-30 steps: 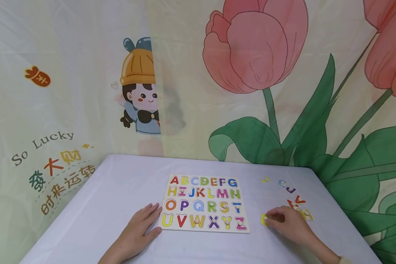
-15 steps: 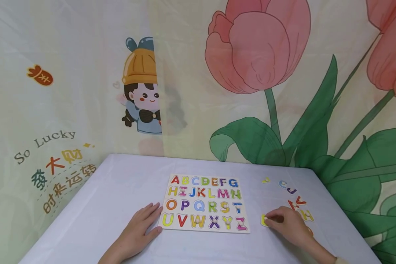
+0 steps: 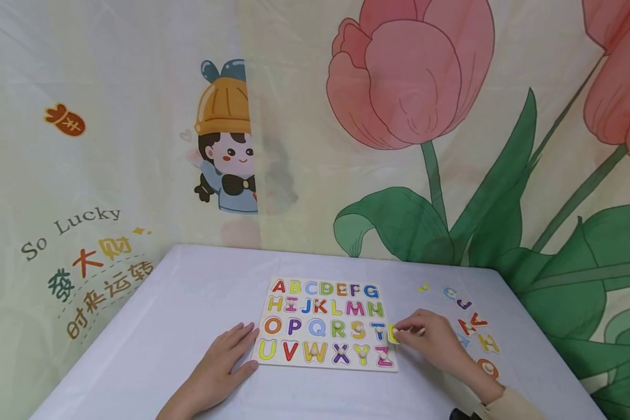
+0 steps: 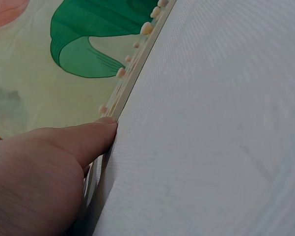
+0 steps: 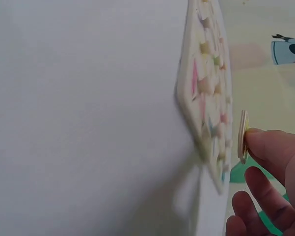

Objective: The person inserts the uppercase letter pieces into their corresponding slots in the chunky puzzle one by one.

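A white alphabet puzzle board (image 3: 328,318) lies on the table, many of its letters bearing small knobs. My left hand (image 3: 220,361) rests flat at the board's left edge, its fingertips and thumb touching that edge. In the left wrist view the thumb (image 4: 95,135) lies against the board's side. My right hand (image 3: 433,341) pinches a yellow letter puzzle piece (image 3: 392,334) between thumb and index finger, at the board's right edge near the T. In the right wrist view this puzzle piece (image 5: 243,137) is upright, raised clear of the board; its letter is hidden.
Loose letter pieces lie right of the board: a yellow one (image 3: 423,287), a light blue C (image 3: 449,294), a purple one (image 3: 464,304), a red V (image 3: 479,319), a yellow H (image 3: 489,343) and an orange O (image 3: 487,368). A printed curtain hangs behind the table.
My right hand has lifted the yellow letter piece from the table and carried it left to the board's right edge. The orange O shows more fully. My left hand has stayed put.
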A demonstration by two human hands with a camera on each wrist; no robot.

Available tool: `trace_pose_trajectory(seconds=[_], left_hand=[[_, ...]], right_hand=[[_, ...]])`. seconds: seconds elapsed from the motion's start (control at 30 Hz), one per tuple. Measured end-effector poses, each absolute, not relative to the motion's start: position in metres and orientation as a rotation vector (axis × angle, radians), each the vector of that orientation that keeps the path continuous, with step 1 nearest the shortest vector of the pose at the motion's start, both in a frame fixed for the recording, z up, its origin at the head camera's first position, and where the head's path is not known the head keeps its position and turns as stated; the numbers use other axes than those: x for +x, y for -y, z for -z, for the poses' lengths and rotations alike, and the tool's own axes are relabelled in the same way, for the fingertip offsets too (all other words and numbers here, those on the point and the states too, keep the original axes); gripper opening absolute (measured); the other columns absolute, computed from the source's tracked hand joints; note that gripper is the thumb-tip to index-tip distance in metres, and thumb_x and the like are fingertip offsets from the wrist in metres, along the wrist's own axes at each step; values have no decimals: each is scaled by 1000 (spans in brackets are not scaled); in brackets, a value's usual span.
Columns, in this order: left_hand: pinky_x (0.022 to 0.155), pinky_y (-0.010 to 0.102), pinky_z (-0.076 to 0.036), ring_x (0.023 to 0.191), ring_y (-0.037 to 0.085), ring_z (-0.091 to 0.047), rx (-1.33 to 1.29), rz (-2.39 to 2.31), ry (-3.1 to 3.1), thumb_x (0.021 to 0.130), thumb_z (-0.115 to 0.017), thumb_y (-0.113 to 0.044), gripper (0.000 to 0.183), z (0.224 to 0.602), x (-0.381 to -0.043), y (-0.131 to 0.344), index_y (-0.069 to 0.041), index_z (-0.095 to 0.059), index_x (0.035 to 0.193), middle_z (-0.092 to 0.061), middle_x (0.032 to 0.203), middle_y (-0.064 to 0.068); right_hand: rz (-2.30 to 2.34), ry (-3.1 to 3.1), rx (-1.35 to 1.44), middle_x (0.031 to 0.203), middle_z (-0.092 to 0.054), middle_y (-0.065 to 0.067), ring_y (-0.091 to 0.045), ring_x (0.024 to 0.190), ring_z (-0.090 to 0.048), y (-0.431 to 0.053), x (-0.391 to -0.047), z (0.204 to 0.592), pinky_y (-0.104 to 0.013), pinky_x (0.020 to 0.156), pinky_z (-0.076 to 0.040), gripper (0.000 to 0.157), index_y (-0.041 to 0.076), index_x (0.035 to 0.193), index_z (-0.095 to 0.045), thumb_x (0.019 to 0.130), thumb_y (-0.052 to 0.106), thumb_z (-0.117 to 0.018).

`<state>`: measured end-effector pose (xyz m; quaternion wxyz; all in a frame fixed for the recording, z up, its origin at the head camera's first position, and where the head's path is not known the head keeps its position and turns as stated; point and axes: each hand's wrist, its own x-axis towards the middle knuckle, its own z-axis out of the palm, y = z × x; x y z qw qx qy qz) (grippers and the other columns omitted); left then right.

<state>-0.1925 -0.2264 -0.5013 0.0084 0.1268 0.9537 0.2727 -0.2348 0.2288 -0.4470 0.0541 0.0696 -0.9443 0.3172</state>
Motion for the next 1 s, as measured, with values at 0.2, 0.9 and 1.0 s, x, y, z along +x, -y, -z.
trace_pose_trajectory(seconds=[0.2,0.9,1.0], left_hand=[[127,64,-26,162,30,-24,406,-853,-2988,103,-66,-51,68,502,-192,227,-26,-46,163,-37,171,-4],[127,64,-26,162,30,-25,382,-875,-2965,102,-68,-50,69,502,-192,227,-26,-47,163,-38,171,-4],[127,64,-27,162,30,-26,394,-893,-2964,102,-68,-50,68,501,-192,226,-25,-48,162,-39,170,-4]], right_hand=[[-986,2834,315,86,-64,10,-10,85,-60,-179,-260,439,-22,68,-54,9,24,96,-86,89,21,-89],[-1099,2926,504,95,-64,4,-15,86,-60,-45,-358,448,-25,67,-54,13,18,105,-84,96,27,-82],[-1089,2944,477,97,-65,3,-15,88,-61,-38,-361,447,-26,68,-56,13,19,106,-84,97,28,-81]])
